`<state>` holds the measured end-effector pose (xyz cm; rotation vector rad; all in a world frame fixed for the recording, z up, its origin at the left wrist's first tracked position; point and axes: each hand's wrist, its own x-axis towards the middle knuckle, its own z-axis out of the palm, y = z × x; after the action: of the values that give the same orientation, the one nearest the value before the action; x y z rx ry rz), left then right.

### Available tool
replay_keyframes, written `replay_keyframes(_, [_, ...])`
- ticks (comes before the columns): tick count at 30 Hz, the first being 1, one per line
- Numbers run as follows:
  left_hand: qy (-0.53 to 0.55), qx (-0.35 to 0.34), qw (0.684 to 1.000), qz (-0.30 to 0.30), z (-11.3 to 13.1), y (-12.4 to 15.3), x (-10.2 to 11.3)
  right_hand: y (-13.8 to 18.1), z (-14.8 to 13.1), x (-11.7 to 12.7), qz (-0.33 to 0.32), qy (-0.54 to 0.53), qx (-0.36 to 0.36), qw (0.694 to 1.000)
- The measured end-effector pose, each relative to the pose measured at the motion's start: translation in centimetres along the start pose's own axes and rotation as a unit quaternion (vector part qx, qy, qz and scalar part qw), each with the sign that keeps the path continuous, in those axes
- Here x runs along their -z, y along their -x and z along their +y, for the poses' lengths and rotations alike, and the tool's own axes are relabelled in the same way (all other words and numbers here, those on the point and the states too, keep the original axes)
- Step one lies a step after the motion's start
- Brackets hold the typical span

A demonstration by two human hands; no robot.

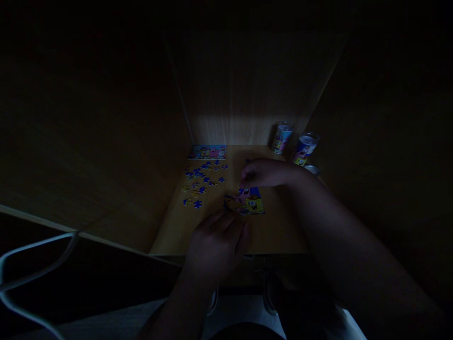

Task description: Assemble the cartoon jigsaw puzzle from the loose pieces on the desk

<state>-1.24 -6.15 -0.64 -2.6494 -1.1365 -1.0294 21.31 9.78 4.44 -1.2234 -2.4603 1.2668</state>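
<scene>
A partly joined jigsaw puzzle (253, 204) with yellow and pink cartoon figures on blue lies on the small wooden table. At its lower left edge is my left hand (216, 238), back up, with bent fingers close together; their tips are lost in the dark. My right hand (264, 173) is just above the puzzle's top edge, fingers curled in a pinch. Whatever is between those fingertips is too dark to make out. To the left lie several loose puzzle pieces (202, 190), some blue, some yellow.
A cartoon picture strip (208, 152) lies at the back left. Two clear-topped cartoon canisters, one behind (282, 139) and one nearer (304, 150), stand at the back right beside a round lid (312, 169). Wooden panels (233, 94) enclose the table. A white cable (33, 283) hangs lower left.
</scene>
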Motion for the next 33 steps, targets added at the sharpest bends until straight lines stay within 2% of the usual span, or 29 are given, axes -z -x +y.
replay_keyframes(7, [0.014,0.011,1.0,-0.004,-0.2,-0.1,0.0,0.2,0.0,0.1,-0.015,0.006,0.008,1.0])
replay_keyframes(16, [0.013,0.039,0.991,-0.126,-0.3,-0.4,0.3,-0.2,0.4,-0.2,-0.047,0.008,0.012,0.999])
replay_keyframes(22, [0.015,0.054,0.988,-0.143,-0.2,-0.6,0.4,-0.2,0.4,-0.2,-0.042,0.027,-0.003,0.999])
replay_keyframes(27, [0.03,0.048,0.992,-0.109,-0.2,-0.6,0.2,-0.2,0.4,-0.1,-0.041,0.035,-0.002,0.999])
replay_keyframes(30, [0.031,0.084,0.996,-0.021,-0.5,-0.4,0.3,-0.1,0.4,0.0,-0.027,0.053,0.009,0.998])
replay_keyframes(33, [-0.018,0.131,0.99,0.054,-1.3,0.1,0.9,0.0,0.1,0.0,0.029,0.119,-0.017,0.992])
